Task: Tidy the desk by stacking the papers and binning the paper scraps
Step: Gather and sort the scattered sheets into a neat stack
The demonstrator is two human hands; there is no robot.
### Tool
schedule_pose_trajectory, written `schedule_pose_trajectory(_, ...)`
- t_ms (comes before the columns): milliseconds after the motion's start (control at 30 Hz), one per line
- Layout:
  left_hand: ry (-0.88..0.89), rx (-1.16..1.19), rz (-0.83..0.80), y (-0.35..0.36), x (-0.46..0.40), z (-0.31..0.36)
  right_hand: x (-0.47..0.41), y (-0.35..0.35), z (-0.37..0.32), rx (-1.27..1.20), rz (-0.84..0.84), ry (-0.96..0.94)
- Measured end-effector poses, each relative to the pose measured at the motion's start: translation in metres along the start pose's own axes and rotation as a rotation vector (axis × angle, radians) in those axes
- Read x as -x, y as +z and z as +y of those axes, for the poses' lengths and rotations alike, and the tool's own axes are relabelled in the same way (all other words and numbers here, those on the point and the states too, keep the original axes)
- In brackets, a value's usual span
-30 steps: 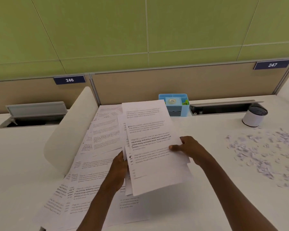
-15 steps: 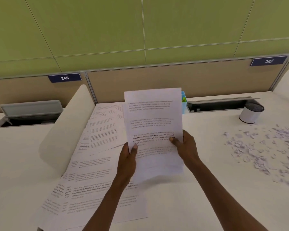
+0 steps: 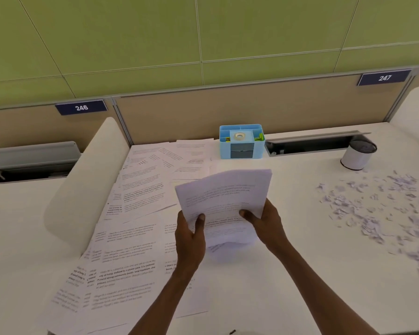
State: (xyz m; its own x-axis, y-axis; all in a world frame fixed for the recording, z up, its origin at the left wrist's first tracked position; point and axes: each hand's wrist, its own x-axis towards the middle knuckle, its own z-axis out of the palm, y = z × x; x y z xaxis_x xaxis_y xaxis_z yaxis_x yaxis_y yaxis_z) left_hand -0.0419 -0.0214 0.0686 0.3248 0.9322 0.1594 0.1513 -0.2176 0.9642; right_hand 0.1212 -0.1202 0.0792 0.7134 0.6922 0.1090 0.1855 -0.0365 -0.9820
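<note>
White printed paper sheaf (image 3: 224,201) gripped by left hand (image 3: 190,235) and right hand (image 3: 267,223), lifted before blue plastic desk organiser (image 3: 241,142).
Stacking underway; next, probably squaring edges, gathering loose sheets (image 3: 131,238) left of organiser; scraps (image 3: 382,209) right, unbinned.

Both forearms are bare to the frame edge; no sleeves show.

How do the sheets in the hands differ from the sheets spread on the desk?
The held sheets are gathered into one bundle, gripped by the left hand and right hand, lifted and bent; the spread sheets lie flat, fanned and overlapping across the desk, untouched. The held text is blurred; the spread text is sharper. Both are white printed pages.
</note>
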Motion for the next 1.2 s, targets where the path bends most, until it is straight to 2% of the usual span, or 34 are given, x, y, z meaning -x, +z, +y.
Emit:
schedule_pose_trajectory(267,0.055,-0.029,0.038,-0.003,-0.009,0.002,-0.007,0.0,-0.007,-0.06,-0.001,-0.03)
schedule_pose_trajectory(467,-0.006,-0.074,-0.028,-0.002,0.005,-0.029,0.011,0.01,0.033,-0.016,-0.066,0.099)
schedule_pose_trajectory(600,-0.001,-0.081,-0.006,-0.004,0.004,-0.03,0.004,0.009,0.034,-0.046,-0.073,0.106)
schedule_pose_trajectory(800,-0.011,-0.143,-0.059,-0.003,0.005,-0.04,0.01,0.014,0.057,0.002,-0.091,0.167)
schedule_pose_trajectory(933,0.006,-0.163,-0.117,-0.016,-0.009,-0.034,0.0,0.012,0.046,0.028,-0.113,0.118)
schedule_pose_trajectory(1067,0.021,-0.163,-0.246,-0.035,-0.022,-0.024,-0.008,0.008,0.036,0.032,-0.196,0.11)
schedule_pose_trajectory(1200,-0.143,-0.089,-0.341,-0.048,-0.027,-0.024,-0.012,0.006,0.032,0.091,-0.316,0.162)
